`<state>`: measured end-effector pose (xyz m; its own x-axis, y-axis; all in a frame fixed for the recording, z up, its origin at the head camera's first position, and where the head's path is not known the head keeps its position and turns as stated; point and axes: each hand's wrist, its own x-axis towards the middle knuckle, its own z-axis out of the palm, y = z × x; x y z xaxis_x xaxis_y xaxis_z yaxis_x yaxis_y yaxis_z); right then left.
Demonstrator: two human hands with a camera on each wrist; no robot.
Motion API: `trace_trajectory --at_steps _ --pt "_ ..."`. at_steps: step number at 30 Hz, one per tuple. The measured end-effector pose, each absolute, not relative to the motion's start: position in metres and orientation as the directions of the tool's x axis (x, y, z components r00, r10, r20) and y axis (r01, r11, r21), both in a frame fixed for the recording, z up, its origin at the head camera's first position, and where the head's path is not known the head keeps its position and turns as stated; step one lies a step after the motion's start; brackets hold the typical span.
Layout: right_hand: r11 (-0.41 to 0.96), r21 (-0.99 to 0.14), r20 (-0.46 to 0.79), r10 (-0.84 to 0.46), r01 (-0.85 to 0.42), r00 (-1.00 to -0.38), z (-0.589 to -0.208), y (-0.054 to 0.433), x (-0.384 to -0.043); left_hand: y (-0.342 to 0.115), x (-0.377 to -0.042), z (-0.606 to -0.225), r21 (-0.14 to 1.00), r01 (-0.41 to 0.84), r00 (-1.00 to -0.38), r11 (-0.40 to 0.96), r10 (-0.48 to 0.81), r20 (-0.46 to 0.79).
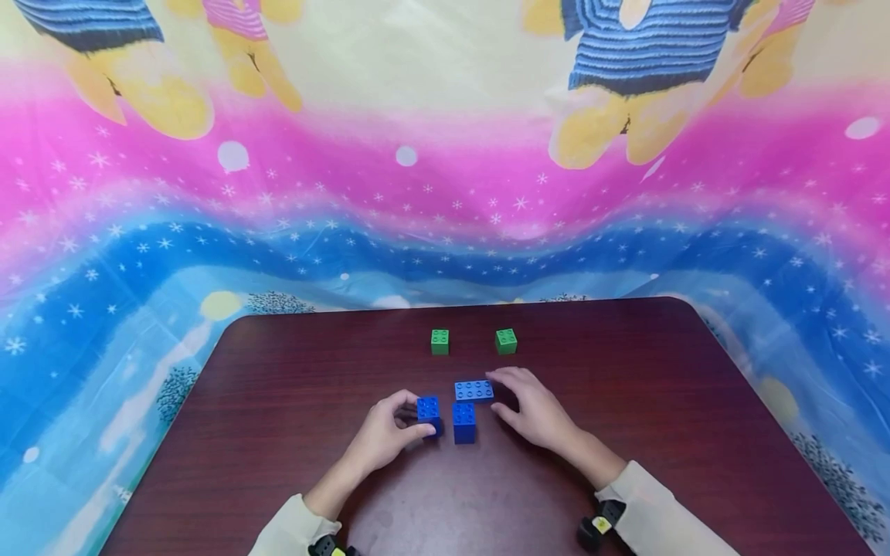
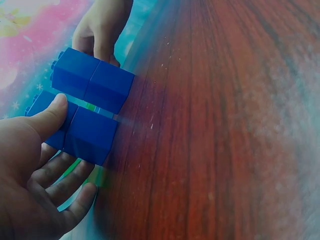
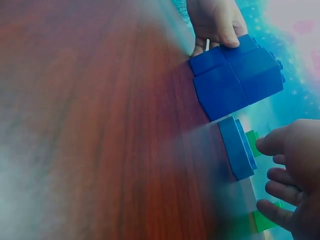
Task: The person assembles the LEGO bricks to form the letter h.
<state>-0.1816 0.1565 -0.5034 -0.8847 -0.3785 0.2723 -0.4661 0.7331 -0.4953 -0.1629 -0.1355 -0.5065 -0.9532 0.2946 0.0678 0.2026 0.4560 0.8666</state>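
My left hand (image 1: 386, 432) grips a dark blue two-brick stack (image 1: 429, 415), the thumb on its near side and the fingers round behind. Just to the right of it stands a second dark blue stack (image 1: 463, 423), also made of two bricks, as its seam in the left wrist view shows. Behind the second stack lies a lighter blue long brick (image 1: 474, 391), studs up. My right hand (image 1: 531, 408) is at that brick's right end, thumb and fingers spread apart with nothing between them. In the right wrist view its fingers (image 3: 280, 212) are loosely extended beside the long brick (image 3: 235, 149).
Two small green bricks, a left one (image 1: 440, 342) and a right one (image 1: 506, 341), stand farther back on the dark red-brown table (image 1: 313, 371). A patterned cloth (image 1: 417, 193) hangs behind the table's far edge and along its sides.
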Motion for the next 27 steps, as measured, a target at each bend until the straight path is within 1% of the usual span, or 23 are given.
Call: trace_trajectory --at_steps 5,11,21,27 --pt "0.743 -0.512 0.214 -0.375 -0.431 -0.902 -0.505 0.152 -0.187 -0.136 -0.163 -0.507 0.868 0.202 -0.953 0.453 0.296 0.067" --pt "0.747 -0.527 0.172 -0.373 -0.406 -0.912 -0.507 0.148 -0.189 -0.136 -0.163 -0.507 0.866 0.204 -0.952 0.456 0.297 0.068" --pt "0.749 -0.527 0.171 -0.368 -0.401 -0.914 -0.512 0.145 -0.192 -0.136 -0.163 -0.506 0.870 0.202 -0.953 0.450 0.295 0.069" --pt "0.760 -0.509 0.176 -0.367 -0.404 -0.913 -0.514 0.144 -0.193 -0.135 -0.162 -0.506 0.870 0.200 -0.955 0.451 0.289 0.069"
